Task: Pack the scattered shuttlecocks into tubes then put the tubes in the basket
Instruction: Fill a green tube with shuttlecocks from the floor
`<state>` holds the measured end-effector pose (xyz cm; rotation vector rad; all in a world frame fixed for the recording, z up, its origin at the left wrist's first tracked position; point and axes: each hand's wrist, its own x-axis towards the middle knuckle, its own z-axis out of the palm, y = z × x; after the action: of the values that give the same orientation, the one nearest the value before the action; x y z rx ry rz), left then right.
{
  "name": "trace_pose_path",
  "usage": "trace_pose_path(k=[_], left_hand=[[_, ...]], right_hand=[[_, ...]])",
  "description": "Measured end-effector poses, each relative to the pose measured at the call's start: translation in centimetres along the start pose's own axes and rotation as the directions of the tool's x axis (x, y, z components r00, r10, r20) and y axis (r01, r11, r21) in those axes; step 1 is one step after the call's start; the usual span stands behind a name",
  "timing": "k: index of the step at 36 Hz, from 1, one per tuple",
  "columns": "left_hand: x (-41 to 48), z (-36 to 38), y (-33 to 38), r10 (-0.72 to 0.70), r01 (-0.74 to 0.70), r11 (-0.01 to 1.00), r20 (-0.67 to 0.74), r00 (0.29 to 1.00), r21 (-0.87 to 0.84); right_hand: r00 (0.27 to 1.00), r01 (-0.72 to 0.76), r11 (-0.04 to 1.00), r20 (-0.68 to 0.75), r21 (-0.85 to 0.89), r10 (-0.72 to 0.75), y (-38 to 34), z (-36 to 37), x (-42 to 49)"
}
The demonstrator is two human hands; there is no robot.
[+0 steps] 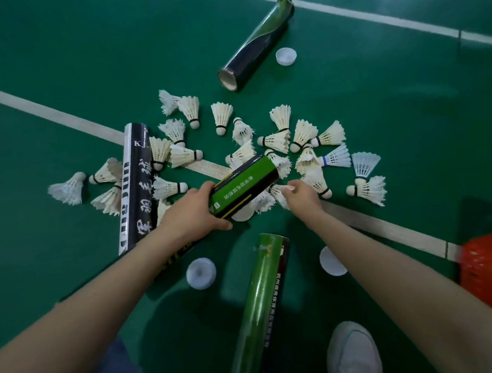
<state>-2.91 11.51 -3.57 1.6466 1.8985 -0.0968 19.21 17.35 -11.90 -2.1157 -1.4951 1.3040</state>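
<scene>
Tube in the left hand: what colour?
The tube is green and black with thin yellow stripes, clearest in the head view.

Both forearms bare, entering from the lower corners and reaching forward and down, converging toward centre. Left hand (193,214): thumb underneath, fingers (203,187) curled over the top, gripping the near end of a green-and-black tube (244,183). Right hand (302,196): back of hand up, fingers curled in, tips pinching the feathers of a shuttlecock (278,194) just beside the tube's far mouth. Hands close together, not touching each other.
</scene>
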Motion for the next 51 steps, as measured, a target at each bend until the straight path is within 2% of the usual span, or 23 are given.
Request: trace_pose_path(k=[5, 9, 13, 18, 20, 25, 30, 34, 42, 44, 47, 51], left_hand=[[-0.5, 1.3, -0.5, -0.031, 0.028, 0.998, -0.053, 0.998, -0.052], [-0.4, 1.6, -0.2, 0.018, -0.018, 1.0, -0.032, 0.999, 0.003], [-0.6, 1.6, 0.0, 0.113, -0.11, 0.989, -0.031, 0.993, 0.096], [-0.7, 1.8, 0.7, 0.214, -0.203, 0.967, -0.062, 0.975, 0.153], [-0.8, 1.8, 1.0, 0.242, -0.229, 0.962, -0.079, 0.967, 0.146], [-1.2, 1.5, 1.7, 0.276, -0.264, 0.957, -0.097, 0.956, 0.124], [-1.7, 1.2, 2.1, 0.291, -0.274, 0.95, -0.109, 0.951, 0.147], [-1.9, 1.2, 3.0, 0.309, -0.285, 0.943, -0.137, 0.941, 0.173], [-1.8, 2.5, 4.5, 0.289, -0.263, 0.939, -0.091, 0.953, 0.223], [-1.8, 2.9, 5.0, 0.286, -0.261, 0.936, -0.078, 0.955, 0.236], [-1.7, 3.7, 5.6, 0.259, -0.238, 0.939, -0.057, 0.964, 0.247], [-1.5, 4.3, 5.8, 0.242, -0.229, 0.948, -0.034, 0.97, 0.219]], right_hand=[[0.934, 0.176, 0.965, -0.343, 0.193, -0.102, 0.0, -1.8, -1.0], [0.877, 0.326, 0.884, -0.456, 0.334, -0.151, -0.7, -4.2, -2.5], [0.899, 0.368, 0.831, -0.388, 0.417, -0.204, -1.4, -6.0, -4.3], [0.889, 0.457, 0.838, -0.181, 0.298, -0.421, -1.2, -5.9, -6.3], [0.88, 0.475, 0.832, -0.169, 0.286, -0.444, -0.8, -5.5, -6.9], [0.904, 0.427, 0.832, -0.181, 0.355, -0.387, -0.4, -4.8, -8.5], [0.94, 0.325, 0.811, -0.072, 0.487, -0.334, -1.2, -5.8, -9.3], [0.947, 0.289, 0.822, -0.022, 0.49, -0.32, -1.4, -6.2, -9.0], [0.958, 0.234, 0.831, 0.026, 0.505, -0.286, 0.0, -6.4, -7.8], [0.971, 0.22, 0.834, -0.034, 0.505, -0.235, 1.0, -6.6, -6.8], [0.976, 0.163, 0.84, -0.209, 0.518, -0.061, 2.7, -7.4, -5.3], [0.9, 0.048, 0.971, -0.432, 0.236, 0.061, 6.0, -9.2, -3.0]])
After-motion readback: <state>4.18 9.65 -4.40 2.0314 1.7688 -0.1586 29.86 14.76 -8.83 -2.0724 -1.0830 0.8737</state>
